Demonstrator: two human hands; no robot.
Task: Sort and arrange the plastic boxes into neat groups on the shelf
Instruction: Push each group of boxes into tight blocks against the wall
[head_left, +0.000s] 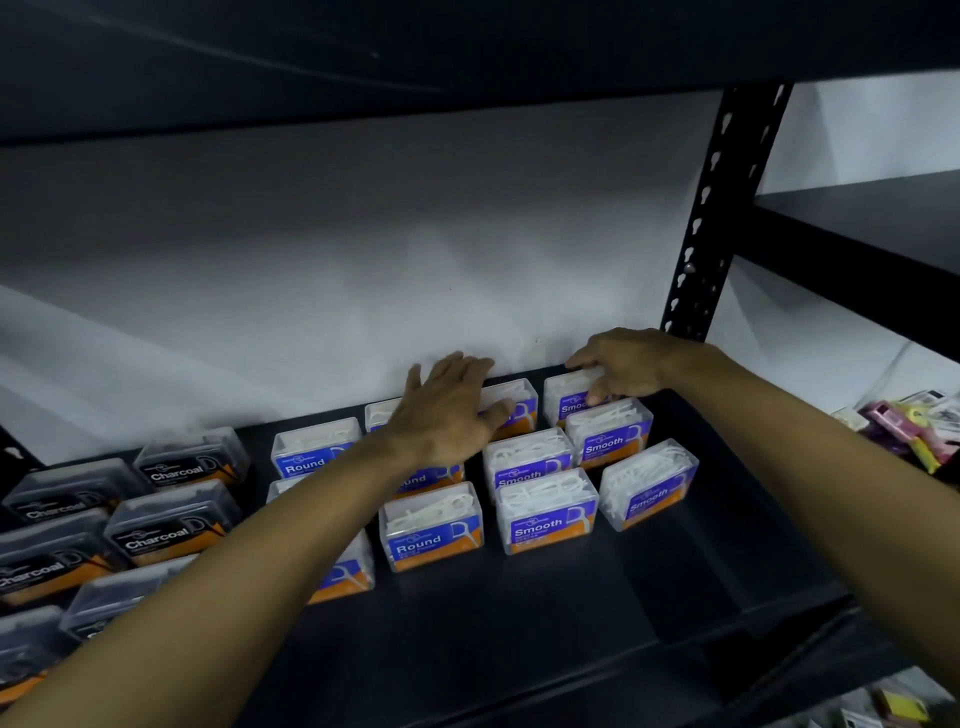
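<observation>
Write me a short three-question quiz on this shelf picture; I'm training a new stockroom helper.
1. True or false: the black-labelled clear plastic Charcoal boxes stand at the left end of the dark metal shelf.
2. Which word is printed on the tilted blue-labelled clear plastic box at the right edge of the group? A) Round B) Smooth C) Charcoal
3. Fill in: the right hand has its grip on a box in the ____ row, against the wall.

The left hand lies spread on boxes.

Key: 1 true; 2 B; 3 back.

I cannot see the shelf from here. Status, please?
Left hand flat on back-row box. Right hand grips rear Smooth box. One Smooth box sits crooked. Nothing blocking.
</observation>
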